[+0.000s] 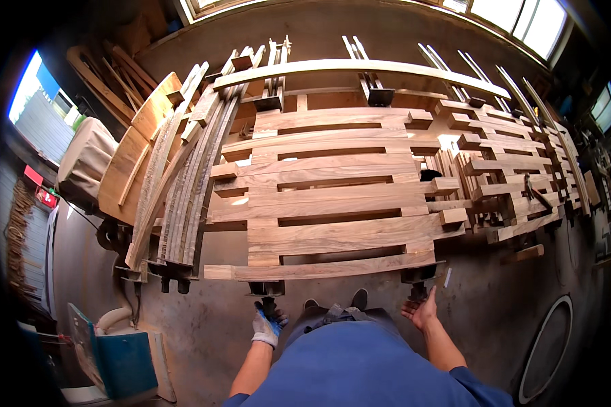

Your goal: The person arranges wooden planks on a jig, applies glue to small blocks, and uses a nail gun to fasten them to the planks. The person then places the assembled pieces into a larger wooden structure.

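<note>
My left hand, in a white and blue work glove, is closed around the dark screw handle of a clamp at the near edge of a slatted wooden frame. My bare right hand is palm up with its fingers stretched out, just under another dark clamp at the frame's near right corner. Whether the right fingertips touch that clamp's screw I cannot tell. The frame is made of pale brown boards glued or set side by side with long slots between them, and short block ends stick out at both sides.
A long loose board lies across the far clamp bars. More clamp bars and strips stand at the left, and a second slatted assembly is at the right. A teal machine part is low left; a pale hoop lies low right.
</note>
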Demonstrator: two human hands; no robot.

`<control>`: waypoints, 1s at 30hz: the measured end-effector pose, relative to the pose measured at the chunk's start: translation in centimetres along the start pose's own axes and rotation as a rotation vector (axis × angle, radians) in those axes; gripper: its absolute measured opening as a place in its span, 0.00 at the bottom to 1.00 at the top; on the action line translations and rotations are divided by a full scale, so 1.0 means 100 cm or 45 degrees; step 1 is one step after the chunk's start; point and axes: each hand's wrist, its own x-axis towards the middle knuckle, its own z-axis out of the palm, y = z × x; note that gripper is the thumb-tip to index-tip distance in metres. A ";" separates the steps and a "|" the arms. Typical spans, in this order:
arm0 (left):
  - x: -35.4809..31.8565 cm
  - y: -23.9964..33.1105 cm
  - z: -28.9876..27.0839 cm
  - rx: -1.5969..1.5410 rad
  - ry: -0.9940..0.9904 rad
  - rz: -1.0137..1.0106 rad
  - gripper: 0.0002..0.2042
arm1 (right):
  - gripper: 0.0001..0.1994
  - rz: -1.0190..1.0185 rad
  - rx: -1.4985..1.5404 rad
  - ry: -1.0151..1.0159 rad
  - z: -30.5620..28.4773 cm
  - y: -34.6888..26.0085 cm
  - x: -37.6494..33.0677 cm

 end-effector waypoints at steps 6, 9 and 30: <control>-0.057 -0.004 0.085 1.768 0.715 1.138 0.25 | 0.35 0.077 0.383 -0.208 -0.016 0.011 0.016; -0.060 -0.003 0.093 2.038 0.879 1.181 0.27 | 0.27 -0.688 -0.622 0.355 0.002 0.009 -0.005; -0.033 -0.002 0.052 1.134 0.541 0.880 0.19 | 0.14 -0.656 -0.588 0.320 0.001 0.009 -0.007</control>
